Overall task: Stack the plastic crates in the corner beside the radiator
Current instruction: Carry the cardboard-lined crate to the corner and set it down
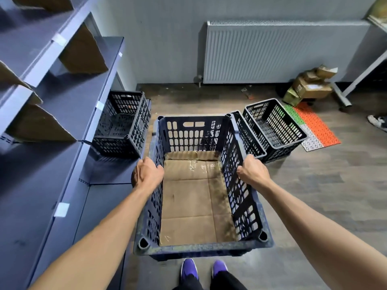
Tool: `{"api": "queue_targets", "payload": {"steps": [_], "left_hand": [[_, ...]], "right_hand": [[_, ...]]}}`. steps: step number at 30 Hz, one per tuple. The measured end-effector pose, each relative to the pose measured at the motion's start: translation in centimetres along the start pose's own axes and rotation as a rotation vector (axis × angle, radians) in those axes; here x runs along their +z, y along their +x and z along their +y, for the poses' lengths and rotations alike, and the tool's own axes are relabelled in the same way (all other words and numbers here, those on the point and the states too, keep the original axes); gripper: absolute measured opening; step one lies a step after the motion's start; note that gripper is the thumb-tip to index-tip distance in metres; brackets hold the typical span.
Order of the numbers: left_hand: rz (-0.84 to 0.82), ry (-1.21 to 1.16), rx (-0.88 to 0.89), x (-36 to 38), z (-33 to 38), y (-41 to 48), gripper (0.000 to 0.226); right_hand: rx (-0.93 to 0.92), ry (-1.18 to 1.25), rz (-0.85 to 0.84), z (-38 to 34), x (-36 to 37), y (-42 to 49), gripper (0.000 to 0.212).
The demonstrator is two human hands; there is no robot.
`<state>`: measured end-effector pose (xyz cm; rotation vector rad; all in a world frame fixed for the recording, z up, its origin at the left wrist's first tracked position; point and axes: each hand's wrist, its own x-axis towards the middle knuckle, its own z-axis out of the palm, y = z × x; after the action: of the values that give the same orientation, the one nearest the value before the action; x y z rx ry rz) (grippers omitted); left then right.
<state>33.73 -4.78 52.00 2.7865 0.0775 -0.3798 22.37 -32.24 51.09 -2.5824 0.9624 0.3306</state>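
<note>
Crate (191, 135) lined with cardboard (188, 195) is dead centre, toward six o'clock; I see my left hand (146, 173) and right hand (253, 171) each curled over a side rim. Radiator (282, 53) at one o'clock, spare crates (289, 126) at two.

crate (190, 135) blue-black, slotted | cardboard (188, 201) brown | mat (320, 126) orange-green-white | shoes (189, 268) purple

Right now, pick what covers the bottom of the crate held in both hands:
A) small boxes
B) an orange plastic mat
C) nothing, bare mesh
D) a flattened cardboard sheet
D: a brown flattened cardboard sheet with tape marks lies across the floor of the dark plastic crate, which the left hand and right hand grip by its long side rims.
</note>
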Motion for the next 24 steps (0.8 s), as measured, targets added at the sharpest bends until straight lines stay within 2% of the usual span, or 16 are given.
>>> {"api": "queue_targets", "payload": {"steps": [3,7,10,17,22,24], "left_hand": [[0.006,-0.001,-0.012,-1.0,0.5,2.0,0.026],[0.019,-0.003,-0.03,-1.7,1.7,5.0,0.022],[0.036,0.014,-0.053,-2.1,3.4,7.4,0.023],[0.066,-0.005,-0.143,-2.5,7.7,13.4,0.023],[0.079,-0.009,-0.168,-3.3,10.4,17.1,0.022],[0.077,-0.01,-0.149,-3.5,11.1,19.0,0.021]], "right_hand": [[-0.014,0.008,0.006,-1.3,-0.9,1.8,0.023],[-0.07,0.049,0.029,-2.5,-2.5,5.3,0.007],[-0.101,0.052,0.023,-3.4,-3.6,9.4,0.019],[-0.144,0.051,-0.043,-6.5,-5.8,17.5,0.023],[-0.15,0.042,-0.085,-8.0,-7.0,21.8,0.007],[-0.151,0.035,-0.077,-8.6,-7.5,23.5,0.011]]}}
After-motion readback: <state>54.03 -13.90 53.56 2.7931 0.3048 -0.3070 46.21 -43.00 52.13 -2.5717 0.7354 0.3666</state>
